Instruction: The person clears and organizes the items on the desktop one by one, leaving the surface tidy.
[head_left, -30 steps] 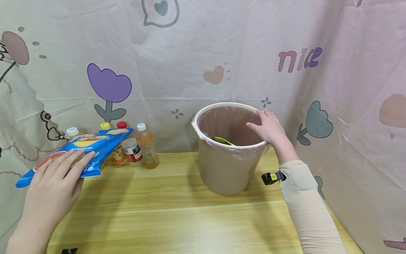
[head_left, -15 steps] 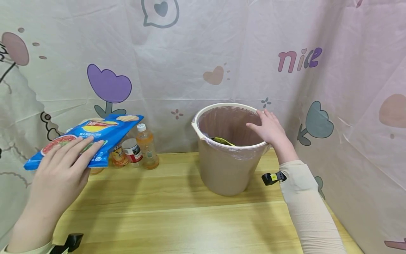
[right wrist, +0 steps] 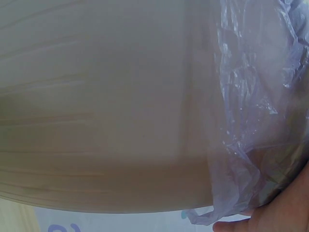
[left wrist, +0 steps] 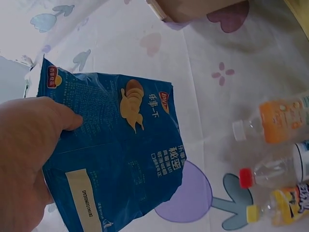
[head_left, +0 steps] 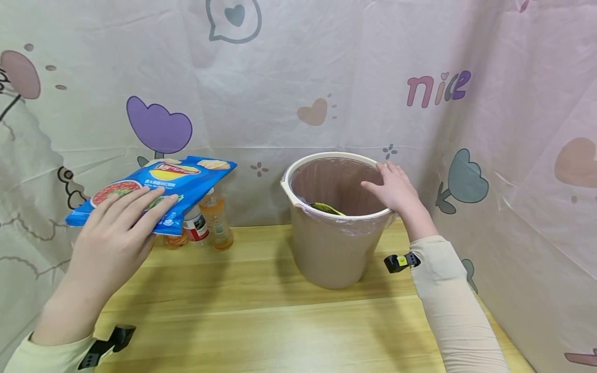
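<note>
My left hand (head_left: pixel 118 230) holds a blue Lay's bag of potato chips (head_left: pixel 191 191) at the left, fingers on its front. In the left wrist view the thumb presses the back of the chip bag (left wrist: pixel 116 150). The bag is above the table, in front of several bottles. To the right, my right hand (head_left: pixel 396 189) rests on the rim of a beige trash bin (head_left: pixel 331 254), fingers extended and thumb spread over the opening. The right wrist view shows the bin's side with the clear plastic liner (right wrist: pixel 246 106) folded over it. A green-yellow wrapper (head_left: pixel 328 208) lies inside the bin.
Behind the chip bag stand an orange drink bottle (head_left: pixel 215 220) and a can-like container with a red and dark label (head_left: pixel 196 228), partly covered. The left wrist view shows bottles with white, red (left wrist: pixel 246 178) and yellow caps. A printed cloth (head_left: pixel 280 62) hangs behind the wooden table (head_left: pixel 261 321).
My left hand has carried the chip bag right and upward, now overlapping the orange bottle's top. The right hand and the bin have stayed in place.
</note>
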`<state>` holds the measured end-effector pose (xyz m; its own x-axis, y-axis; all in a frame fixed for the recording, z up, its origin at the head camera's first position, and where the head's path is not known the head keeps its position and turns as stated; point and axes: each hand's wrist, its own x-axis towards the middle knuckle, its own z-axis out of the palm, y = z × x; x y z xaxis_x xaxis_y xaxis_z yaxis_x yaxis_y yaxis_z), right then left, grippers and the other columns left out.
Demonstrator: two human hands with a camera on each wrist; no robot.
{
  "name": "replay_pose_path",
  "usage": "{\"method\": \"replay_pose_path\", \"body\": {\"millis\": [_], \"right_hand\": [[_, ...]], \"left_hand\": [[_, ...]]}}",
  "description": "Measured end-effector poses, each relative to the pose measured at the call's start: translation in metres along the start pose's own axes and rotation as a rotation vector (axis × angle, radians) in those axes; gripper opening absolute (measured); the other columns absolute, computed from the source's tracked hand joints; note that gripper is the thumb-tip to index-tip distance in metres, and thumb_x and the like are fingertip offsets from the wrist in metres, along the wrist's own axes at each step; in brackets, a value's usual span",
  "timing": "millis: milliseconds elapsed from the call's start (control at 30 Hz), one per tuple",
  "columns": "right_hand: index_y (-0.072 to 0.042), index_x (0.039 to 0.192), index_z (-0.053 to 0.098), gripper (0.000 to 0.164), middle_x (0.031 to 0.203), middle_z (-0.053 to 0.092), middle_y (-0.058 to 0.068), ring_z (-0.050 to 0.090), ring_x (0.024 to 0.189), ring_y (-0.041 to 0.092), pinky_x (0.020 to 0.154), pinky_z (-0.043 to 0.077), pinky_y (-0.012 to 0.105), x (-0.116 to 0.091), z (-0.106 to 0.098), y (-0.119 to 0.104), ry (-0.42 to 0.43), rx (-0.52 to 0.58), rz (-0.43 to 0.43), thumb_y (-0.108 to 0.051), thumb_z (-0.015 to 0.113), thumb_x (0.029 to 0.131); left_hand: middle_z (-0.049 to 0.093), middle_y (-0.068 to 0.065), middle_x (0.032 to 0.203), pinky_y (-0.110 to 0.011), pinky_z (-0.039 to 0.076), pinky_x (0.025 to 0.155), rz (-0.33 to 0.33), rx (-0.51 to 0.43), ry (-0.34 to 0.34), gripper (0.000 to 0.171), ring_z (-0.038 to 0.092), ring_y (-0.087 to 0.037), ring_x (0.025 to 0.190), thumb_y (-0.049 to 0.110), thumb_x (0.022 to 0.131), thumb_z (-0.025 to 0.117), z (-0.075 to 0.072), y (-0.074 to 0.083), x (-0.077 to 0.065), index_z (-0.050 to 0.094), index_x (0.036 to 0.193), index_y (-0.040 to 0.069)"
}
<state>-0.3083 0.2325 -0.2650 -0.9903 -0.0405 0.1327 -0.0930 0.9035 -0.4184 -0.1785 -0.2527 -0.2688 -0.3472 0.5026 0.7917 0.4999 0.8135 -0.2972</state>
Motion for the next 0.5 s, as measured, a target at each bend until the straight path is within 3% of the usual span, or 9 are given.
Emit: {"method": "replay_pose_path", "body": {"millis": [233,500], "right_hand": [[-0.006,0.155,0.02,0.08,0.161,0.008,0.026,0.005,0.149,0.047,0.118,0.008,0.064,0.0,0.001,0.001,0.0,-0.005,0.001,-0.054,0.047,0.096],[-0.007,0.155,0.019,0.08,0.162,0.007,0.025,0.004,0.149,0.047,0.118,0.008,0.064,0.0,0.0,-0.001,-0.004,-0.004,0.007,-0.054,0.047,0.096]], "left_hand": [[0.065,-0.019,0.125,-0.06,0.045,0.092,0.073,-0.016,0.022,0.046,0.058,-0.042,0.113,0.027,0.106,0.027,0.005,0.004,0.019,0.061,0.131,0.009],[0.063,-0.019,0.127,-0.06,0.044,0.097,0.12,-0.047,-0.011,0.044,0.057,-0.041,0.118,0.031,0.107,0.031,0.009,0.008,0.035,0.059,0.134,0.009]]}}
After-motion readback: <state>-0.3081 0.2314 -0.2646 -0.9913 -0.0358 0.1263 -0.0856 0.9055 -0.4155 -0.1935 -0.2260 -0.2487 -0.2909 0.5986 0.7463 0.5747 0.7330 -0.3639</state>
